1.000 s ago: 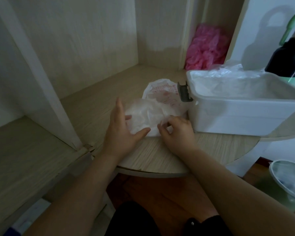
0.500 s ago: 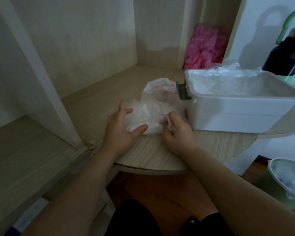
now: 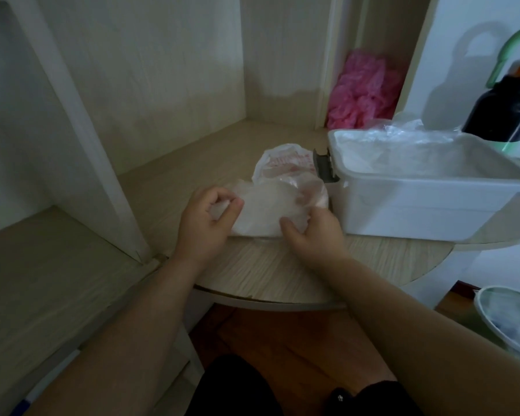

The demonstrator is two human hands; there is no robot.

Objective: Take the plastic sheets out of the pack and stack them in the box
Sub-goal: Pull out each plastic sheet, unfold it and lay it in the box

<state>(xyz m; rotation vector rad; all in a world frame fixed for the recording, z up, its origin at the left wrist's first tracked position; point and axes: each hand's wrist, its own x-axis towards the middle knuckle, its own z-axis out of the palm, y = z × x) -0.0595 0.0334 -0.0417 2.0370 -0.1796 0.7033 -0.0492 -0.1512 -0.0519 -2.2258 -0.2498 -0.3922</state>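
A pink bag (image 3: 362, 91) sits behind; a dark bottle (image 3: 503, 109) stands right.

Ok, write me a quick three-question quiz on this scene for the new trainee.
1. True or false: the left hand and right hand both grip the plastic sheet.
2. Where does the printed pack lie? A) on the table, beside the box; B) inside the box; C) on the floor.
3. Fill in: the crumpled bag in the far corner is ____.
Key: 1 true; 2 A; 3 pink.
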